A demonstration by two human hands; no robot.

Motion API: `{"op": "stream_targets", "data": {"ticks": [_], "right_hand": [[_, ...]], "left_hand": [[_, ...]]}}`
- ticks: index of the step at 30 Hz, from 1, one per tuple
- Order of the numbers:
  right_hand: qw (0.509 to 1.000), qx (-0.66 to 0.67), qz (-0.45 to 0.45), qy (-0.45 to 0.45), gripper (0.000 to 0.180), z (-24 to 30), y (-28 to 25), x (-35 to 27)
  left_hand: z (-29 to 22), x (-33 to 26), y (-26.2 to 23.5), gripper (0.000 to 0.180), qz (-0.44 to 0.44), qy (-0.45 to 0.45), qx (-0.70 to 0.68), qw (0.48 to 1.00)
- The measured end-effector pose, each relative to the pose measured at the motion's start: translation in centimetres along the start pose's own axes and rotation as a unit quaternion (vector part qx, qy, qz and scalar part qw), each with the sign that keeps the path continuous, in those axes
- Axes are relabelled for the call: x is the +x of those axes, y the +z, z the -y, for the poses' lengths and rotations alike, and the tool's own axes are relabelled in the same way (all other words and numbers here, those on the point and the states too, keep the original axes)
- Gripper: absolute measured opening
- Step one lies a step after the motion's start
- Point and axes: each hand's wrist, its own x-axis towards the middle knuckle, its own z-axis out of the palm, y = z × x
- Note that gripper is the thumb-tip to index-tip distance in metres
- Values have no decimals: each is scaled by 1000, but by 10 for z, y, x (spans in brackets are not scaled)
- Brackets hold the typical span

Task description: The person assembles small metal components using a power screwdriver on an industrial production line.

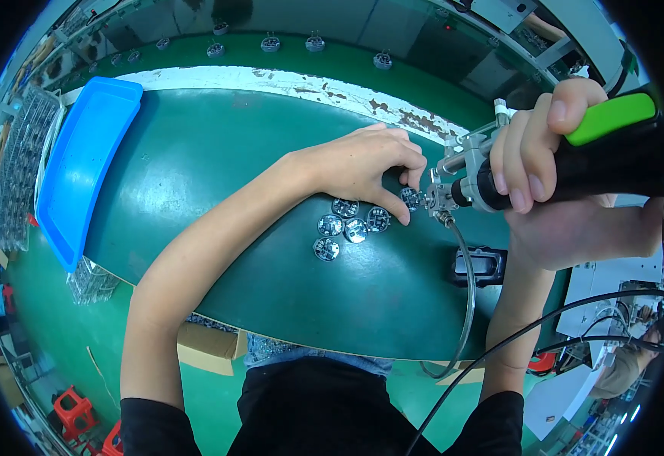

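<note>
My left hand (358, 163) reaches across the green tabletop. Its thumb and fingers are closed around the edges of a small round electronic part (409, 198). Just left of and below that hand lies a cluster of several similar round parts (355, 230), with shiny rims and circuit-like tops. My right hand (537, 152) grips the black body of a powered screwdriver (491, 178) that has a green lever. Its metal head sits right at the held part; whether the tip touches it I cannot tell. A clear hose (469, 296) runs from the head down toward the table's front edge.
At the left stands a blue tray (92, 163) beside stacked clear plastic trays (24, 167). A black dish (478, 266) rests near my right forearm. Behind the table runs a green belt (187, 53) carrying spaced round parts. A black cable (529, 328) crosses my right arm. Red stools (75, 410) stand lower left.
</note>
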Motion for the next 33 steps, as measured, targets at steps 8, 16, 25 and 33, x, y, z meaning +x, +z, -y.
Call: {"op": "stream_targets", "data": {"ticks": [8,16,25,33], "right_hand": [[1000,12,21,-19,92,-3,-4,-1],[999,9,-35,16,92,1,5,-2],[995,52,-71,43,92,-2,6,-4],[989,105,-88,50,93,-3,-1,-5]], "left_hand": [[-1,-1,0,40,2,-2,7,1000],[0,-1,1,41,2,2,10,1000],[-1,0,1,42,3,5,17,1000],[0,2,1,43,6,-5,27,1000]]}}
